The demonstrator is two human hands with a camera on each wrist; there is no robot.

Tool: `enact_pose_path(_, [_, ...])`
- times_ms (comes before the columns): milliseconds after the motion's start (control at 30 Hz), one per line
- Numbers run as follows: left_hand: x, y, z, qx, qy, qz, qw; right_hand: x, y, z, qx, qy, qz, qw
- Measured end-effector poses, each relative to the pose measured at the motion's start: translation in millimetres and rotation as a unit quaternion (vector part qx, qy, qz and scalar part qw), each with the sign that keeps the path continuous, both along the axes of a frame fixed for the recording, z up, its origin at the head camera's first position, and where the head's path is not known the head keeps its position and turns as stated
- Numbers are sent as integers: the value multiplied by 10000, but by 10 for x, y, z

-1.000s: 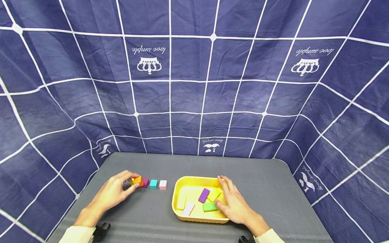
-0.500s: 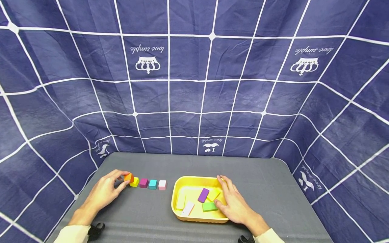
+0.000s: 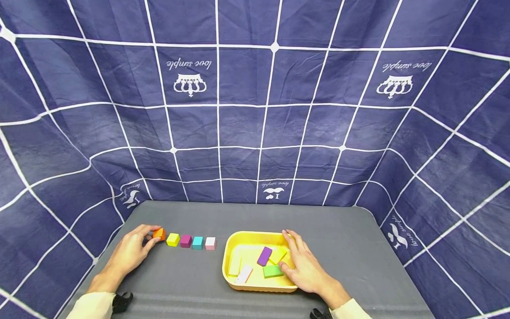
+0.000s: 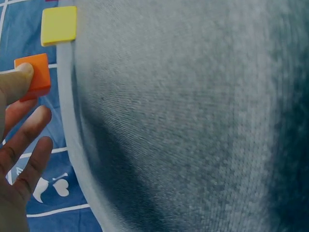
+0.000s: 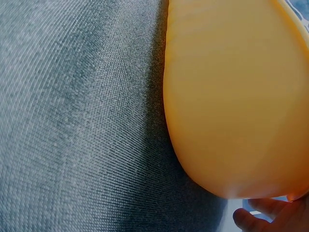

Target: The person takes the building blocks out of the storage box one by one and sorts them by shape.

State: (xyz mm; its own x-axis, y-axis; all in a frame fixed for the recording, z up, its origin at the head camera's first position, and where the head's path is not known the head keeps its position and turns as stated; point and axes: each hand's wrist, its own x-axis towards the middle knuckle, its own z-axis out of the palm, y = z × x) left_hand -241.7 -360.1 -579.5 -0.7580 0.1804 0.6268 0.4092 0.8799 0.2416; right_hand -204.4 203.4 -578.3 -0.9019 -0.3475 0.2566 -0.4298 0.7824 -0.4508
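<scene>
While the right hand (image 3: 306, 266) lies relaxed across the right rim of the yellow plastic tray (image 3: 263, 288), its thumb over the inside beside the green block (image 3: 272, 271), the left hand (image 3: 128, 253) pinches the orange cube (image 3: 159, 234) between thumb and finger, the other fingers spread loose. That cube is toward the bench's (image 3: 350, 257) left edge, at the left end of a row: past a small gap comes the yellow cube (image 3: 173, 239), then the magenta cube (image 3: 185, 241), the teal cube (image 3: 198, 243) and the pale pink cube (image 3: 210, 243), nearest the tray. Whether the orange cube touches the bench or hangs just above it, I cannot tell.

Setting it in line seems the step in hand. It looks slightly nearer the bench's far edge than the yellow cube, though a lift could explain that, so a small correction toward the near edge may help. A level touch-down, faces square to the row, then thumb and finger parted evenly, should avoid twisting it or nudging its neighbour.
</scene>
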Motion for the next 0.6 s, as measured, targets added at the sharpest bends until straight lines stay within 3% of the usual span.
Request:
enact_pose_path(367, [-52,-42,-108,-181,-327,-96,9993,-12,-20,8,35,-62,7,10000])
enact_pose_path(600, [-71,-51,-139,-214,-220,-188,9994,-21,-19,2,86,-86,11,9999])
